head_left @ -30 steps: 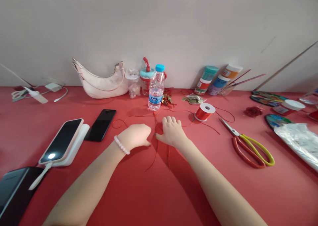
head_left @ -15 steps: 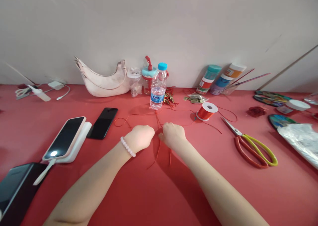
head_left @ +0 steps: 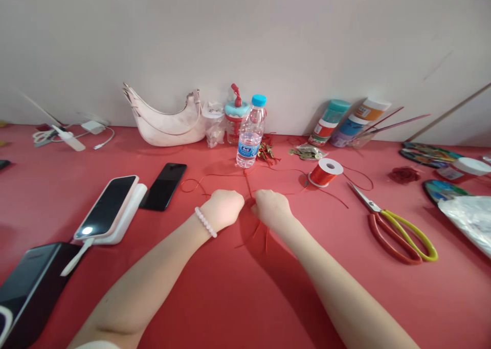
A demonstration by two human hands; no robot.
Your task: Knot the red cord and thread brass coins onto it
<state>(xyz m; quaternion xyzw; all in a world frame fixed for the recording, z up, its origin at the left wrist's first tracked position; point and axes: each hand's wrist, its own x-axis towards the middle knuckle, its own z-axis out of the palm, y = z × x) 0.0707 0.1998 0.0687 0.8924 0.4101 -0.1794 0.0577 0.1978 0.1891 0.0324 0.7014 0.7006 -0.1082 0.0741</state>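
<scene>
Thin red cord (head_left: 247, 182) runs from the base of a water bottle (head_left: 248, 147) toward the gap between my hands. My left hand (head_left: 225, 208), with a pale bead bracelet (head_left: 205, 222) at the wrist, is closed and pinches the cord; its fingertips are hidden from me. Close beside it, my right hand (head_left: 273, 209) is also closed on the cord, and loose cord ends (head_left: 267, 239) hang out below it. More cord curls on the table to the left of and behind the hands. A spool of red cord (head_left: 324, 173) stands beyond my right hand.
Open-bladed scissors (head_left: 378, 211) lie at right, near paint palettes (head_left: 429, 154) and a red-bodied jar (head_left: 460, 170). Phones (head_left: 164, 185) are at left. A white handbag (head_left: 169, 129), a lidded cup (head_left: 235, 121), coins in plastic (head_left: 307, 152) and paint bottles (head_left: 330, 124) line the wall.
The view has shifted slightly, so things appear a little to the right. Both closed hands stay by the cord, with a slightly wider gap between them, and the cord between them looks straighter.
</scene>
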